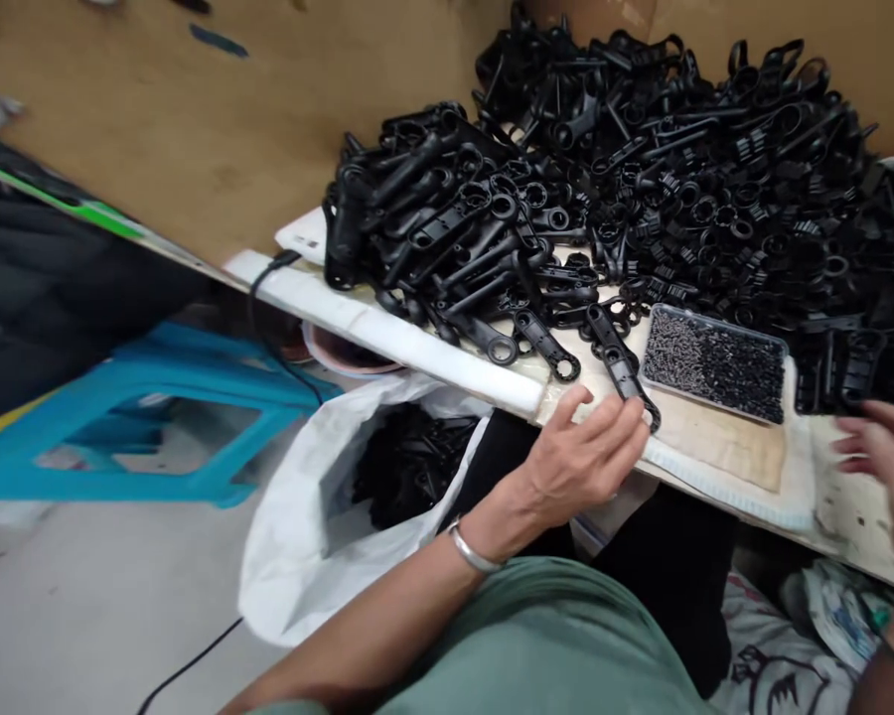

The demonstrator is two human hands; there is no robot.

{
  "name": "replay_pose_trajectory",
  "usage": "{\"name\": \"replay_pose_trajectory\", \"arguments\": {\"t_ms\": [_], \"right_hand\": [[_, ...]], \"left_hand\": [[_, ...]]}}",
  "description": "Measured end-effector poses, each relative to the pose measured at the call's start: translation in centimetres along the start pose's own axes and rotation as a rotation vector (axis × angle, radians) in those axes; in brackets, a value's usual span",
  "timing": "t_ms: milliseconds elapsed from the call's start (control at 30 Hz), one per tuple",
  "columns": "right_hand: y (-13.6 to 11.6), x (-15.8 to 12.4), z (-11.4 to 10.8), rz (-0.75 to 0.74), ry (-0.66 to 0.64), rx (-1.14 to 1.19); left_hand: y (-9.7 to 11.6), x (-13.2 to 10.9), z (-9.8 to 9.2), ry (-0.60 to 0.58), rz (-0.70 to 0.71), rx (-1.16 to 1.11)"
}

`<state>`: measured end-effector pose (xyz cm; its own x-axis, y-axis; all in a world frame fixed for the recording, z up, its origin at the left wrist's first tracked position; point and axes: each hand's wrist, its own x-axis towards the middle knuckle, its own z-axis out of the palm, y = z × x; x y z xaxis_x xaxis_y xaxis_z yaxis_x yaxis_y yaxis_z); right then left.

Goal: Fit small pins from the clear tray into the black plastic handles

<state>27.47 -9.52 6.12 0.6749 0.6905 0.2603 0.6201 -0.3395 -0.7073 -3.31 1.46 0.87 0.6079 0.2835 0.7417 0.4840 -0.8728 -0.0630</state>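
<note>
My left hand [585, 452] is at the table's front edge, its fingertips on the lower end of a long black plastic part [617, 359]. The fingers are bent round that end. My right hand [886, 457], blurred and cut off by the right frame edge, has its fingers apart near black parts; nothing shows in it. Between the hands lies a clear tray [785, 382] of small silver and black pieces, on a light cloth [801, 477]. Another black part [547, 346] lies left of the held one.
A large heap of black plastic parts [685, 179] covers the back of the table. White foam [394, 338] lines the front edge. Below are a white sack [290, 546] holding black parts and a blue stool [141, 487]. A black cable [253, 298] hangs over the edge.
</note>
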Motion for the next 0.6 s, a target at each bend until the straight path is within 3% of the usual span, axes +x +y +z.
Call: {"name": "replay_pose_trajectory", "arguments": {"t_ms": [100, 167, 267, 433, 600], "right_hand": [[-3.4, -4.1, 3.5, 0.152, -0.465, 0.302], [-4.7, -5.5, 5.4, 0.177, -0.605, 0.381], [-4.9, -6.0, 6.9, 0.156, -0.601, 0.387], [-4.2, -6.0, 6.6, 0.162, -0.554, 0.335], [-4.2, -6.5, 6.5, 0.178, -0.515, 0.305]], "left_hand": [[2.0, 0.2, 0.5, -0.026, 0.022, -0.057], [2.8, 0.4, 0.9, -0.064, 0.012, -0.104], [2.8, 0.5, 1.2, -0.097, -0.020, -0.205], [0.5, 0.7, 0.8, -0.069, -0.096, -0.158], [-0.9, 1.9, 0.7, -0.236, 0.015, -0.046]]}}
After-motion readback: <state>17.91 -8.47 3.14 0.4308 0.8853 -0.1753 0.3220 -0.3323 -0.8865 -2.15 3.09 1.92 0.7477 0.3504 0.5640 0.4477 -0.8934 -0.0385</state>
